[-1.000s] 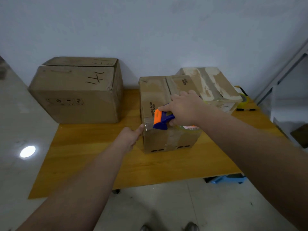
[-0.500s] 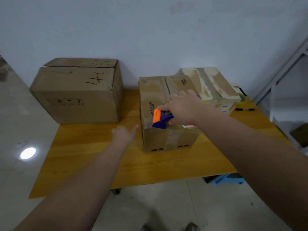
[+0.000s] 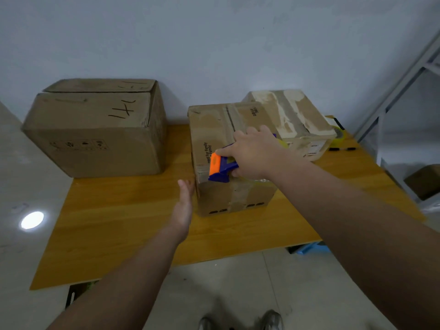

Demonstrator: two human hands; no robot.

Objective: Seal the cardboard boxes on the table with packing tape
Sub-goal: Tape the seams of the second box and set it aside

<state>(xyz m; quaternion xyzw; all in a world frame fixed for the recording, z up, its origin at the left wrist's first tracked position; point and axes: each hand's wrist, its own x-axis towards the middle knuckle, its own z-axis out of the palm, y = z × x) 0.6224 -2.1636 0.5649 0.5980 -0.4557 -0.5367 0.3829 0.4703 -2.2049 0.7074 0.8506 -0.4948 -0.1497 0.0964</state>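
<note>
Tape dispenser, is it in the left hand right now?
No, the right hand grips the tape dispenser atop the middle box.

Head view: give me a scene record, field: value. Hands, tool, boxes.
table: wooden, holds three boxes
middle box: flaps down, tape down front face
big box: left end, flaps down
back box: behind middle box to the right, top surface torn
dispenser: orange and blue, at middle box's near top edge
right hand: grips dispenser
left hand: fingers straight, beside middle box's left face; contact unclear
</note>
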